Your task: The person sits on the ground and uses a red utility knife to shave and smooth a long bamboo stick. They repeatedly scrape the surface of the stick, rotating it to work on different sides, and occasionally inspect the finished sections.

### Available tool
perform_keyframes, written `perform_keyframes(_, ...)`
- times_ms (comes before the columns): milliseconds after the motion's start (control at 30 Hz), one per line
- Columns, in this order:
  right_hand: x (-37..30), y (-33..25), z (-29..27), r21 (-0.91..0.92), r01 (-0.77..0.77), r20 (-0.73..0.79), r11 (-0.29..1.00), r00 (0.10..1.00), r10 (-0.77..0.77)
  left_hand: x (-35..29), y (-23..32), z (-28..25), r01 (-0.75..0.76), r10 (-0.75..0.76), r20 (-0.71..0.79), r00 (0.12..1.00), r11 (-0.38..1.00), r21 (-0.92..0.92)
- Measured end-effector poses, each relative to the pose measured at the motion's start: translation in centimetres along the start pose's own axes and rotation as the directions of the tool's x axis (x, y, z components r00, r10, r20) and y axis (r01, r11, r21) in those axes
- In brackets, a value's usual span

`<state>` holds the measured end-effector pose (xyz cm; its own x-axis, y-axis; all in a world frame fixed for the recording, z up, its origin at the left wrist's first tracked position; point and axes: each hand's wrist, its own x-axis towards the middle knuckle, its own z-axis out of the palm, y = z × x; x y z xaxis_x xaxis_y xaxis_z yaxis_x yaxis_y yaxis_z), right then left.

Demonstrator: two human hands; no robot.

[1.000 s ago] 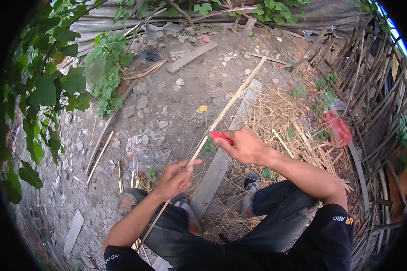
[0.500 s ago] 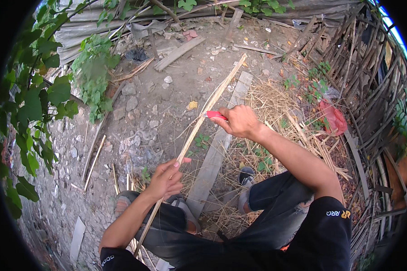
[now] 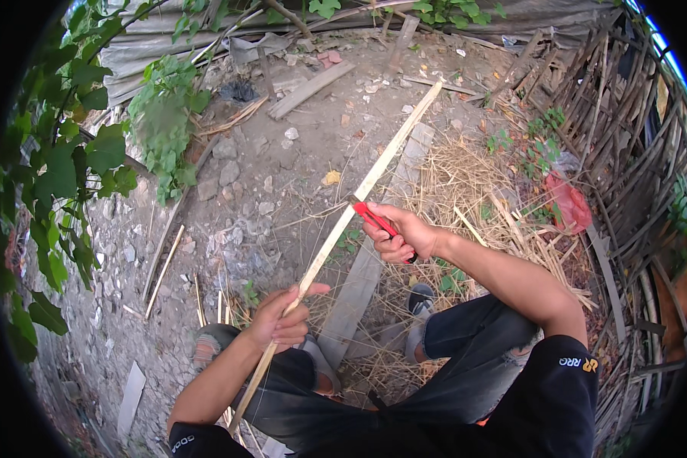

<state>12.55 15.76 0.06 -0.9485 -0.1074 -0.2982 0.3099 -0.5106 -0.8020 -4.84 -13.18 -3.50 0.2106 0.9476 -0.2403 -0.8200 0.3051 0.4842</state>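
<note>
A long, pale strip of split bamboo (image 3: 389, 156) slants from my lap up toward the far right. My left hand (image 3: 280, 317) grips its lower part, the index finger stretched out to the right. Closed around a red utility knife (image 3: 374, 220) is my right hand (image 3: 406, 233), at about the middle of the strip. The knife's front end meets the strip's edge; its blade is too small to make out clearly. A thin sliver (image 3: 311, 219) sticks out to the left of the strip beside the knife.
A grey plank (image 3: 353, 299) lies on the dirt between my feet. To its right are a heap of shavings (image 3: 458, 179), cut strips (image 3: 538, 263) and a red plastic bag (image 3: 567, 203). Stacked sticks (image 3: 626, 153) line the right; leafy vines (image 3: 57, 175) hang at left.
The strip has turned so that its smoother, paler face shows. My right hand has rolled over and moved slightly down and right, showing more of the red knife. My left hand keeps its hold.
</note>
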Motion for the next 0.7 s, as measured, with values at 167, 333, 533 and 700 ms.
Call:
perform_keyframes(167, -1.0, -1.6, -1.1, -0.22, 0.109, 0.007, 0.969, 0.994, -0.111, 0.5, -0.1, 0.6, -0.07, 0.099, -0.153, 0.983, 0.98, 0.189)
perform_keyframes(333, -2.7, -1.7, -0.2, -0.491, 0.145, -0.237, 0.859, 0.927, -0.292, 0.7, -0.3, 0.1, -0.112, 0.176, -0.244, 0.954, 0.961, 0.254)
perform_keyframes(533, -3.9, -2.1, -0.2, -0.477, 0.169, -0.277, 0.863, 0.903, -0.33, 1.2, -0.2, 0.7, -0.121, 0.176, -0.231, 0.957, 0.964, 0.236)
perform_keyframes(700, -4.4, -2.2, -0.7, -0.419, 0.172, -0.295, 0.892, 0.903, -0.313, 1.9, -0.2, 0.7, -0.107, 0.157, -0.229, 0.961, 0.971, 0.216)
